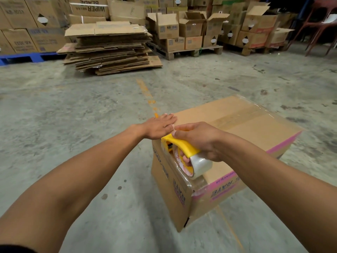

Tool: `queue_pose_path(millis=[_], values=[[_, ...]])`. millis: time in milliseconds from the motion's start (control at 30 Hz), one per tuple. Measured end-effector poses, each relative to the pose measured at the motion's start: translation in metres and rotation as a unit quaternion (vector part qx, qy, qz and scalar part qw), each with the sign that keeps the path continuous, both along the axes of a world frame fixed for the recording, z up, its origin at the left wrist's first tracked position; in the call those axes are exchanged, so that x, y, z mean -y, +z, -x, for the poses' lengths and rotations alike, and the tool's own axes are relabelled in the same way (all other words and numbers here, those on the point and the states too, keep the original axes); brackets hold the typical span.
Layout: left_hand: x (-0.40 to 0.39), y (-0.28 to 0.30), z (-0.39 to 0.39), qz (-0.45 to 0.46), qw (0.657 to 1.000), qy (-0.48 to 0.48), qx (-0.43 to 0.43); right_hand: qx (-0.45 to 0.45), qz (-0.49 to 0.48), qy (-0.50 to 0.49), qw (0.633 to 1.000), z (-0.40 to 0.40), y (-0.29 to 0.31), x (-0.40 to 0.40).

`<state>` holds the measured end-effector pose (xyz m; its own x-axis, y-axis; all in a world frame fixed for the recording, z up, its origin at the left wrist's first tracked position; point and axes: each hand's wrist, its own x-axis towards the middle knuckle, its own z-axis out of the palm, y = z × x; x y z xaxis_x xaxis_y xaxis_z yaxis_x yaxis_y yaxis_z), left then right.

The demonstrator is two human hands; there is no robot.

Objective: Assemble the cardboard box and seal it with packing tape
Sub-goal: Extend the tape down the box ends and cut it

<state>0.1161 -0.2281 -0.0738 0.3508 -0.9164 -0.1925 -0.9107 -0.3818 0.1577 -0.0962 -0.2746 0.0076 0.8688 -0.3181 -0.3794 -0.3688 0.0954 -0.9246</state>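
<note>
A closed cardboard box (255, 132) with pink stripes and printed letters stands on the concrete floor at centre right. Clear tape runs across its top seam and down its near left side. My left hand (158, 126) lies flat with straight fingers on the box's near left top corner. My right hand (198, 141) grips a yellow tape dispenser (182, 145) holding a roll of clear packing tape (199, 164). The dispenser sits at the top left edge of the box, just beside my left hand, with tape stretched down the side face.
A tall stack of flattened cardboard (111, 48) lies on the floor ahead. Behind it stand pallets of boxes, some open (191, 28). A blue pallet (23, 57) is at far left and a red frame chair (317, 28) at far right. An orange line (147, 94) marks the floor.
</note>
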Motion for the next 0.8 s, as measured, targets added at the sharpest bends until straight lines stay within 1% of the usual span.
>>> queue_pose_path(millis=[67, 167, 333, 433, 633, 800], values=[[0.003, -0.003, -0.002, -0.030, 0.999, 0.014, 0.026, -0.013, -0.002, 0.008, 1.000, 0.001, 0.002, 0.000], [0.004, -0.007, 0.000, -0.035, 0.998, 0.018, 0.046, -0.016, -0.009, 0.013, 1.000, 0.005, 0.004, -0.001], [0.001, -0.001, 0.009, -0.019, 0.999, 0.037, 0.027, -0.004, -0.024, 0.007, 1.000, 0.025, 0.001, -0.005], [0.001, -0.004, 0.013, -0.008, 0.999, 0.041, 0.032, 0.012, -0.031, -0.004, 0.999, 0.046, -0.001, -0.004], [0.001, -0.004, 0.013, -0.003, 0.998, 0.041, 0.037, -0.021, -0.037, -0.026, 0.999, 0.092, -0.012, -0.008], [0.000, -0.003, 0.017, -0.012, 0.998, 0.054, 0.041, -0.016, -0.033, -0.057, 0.998, 0.095, -0.017, -0.012]])
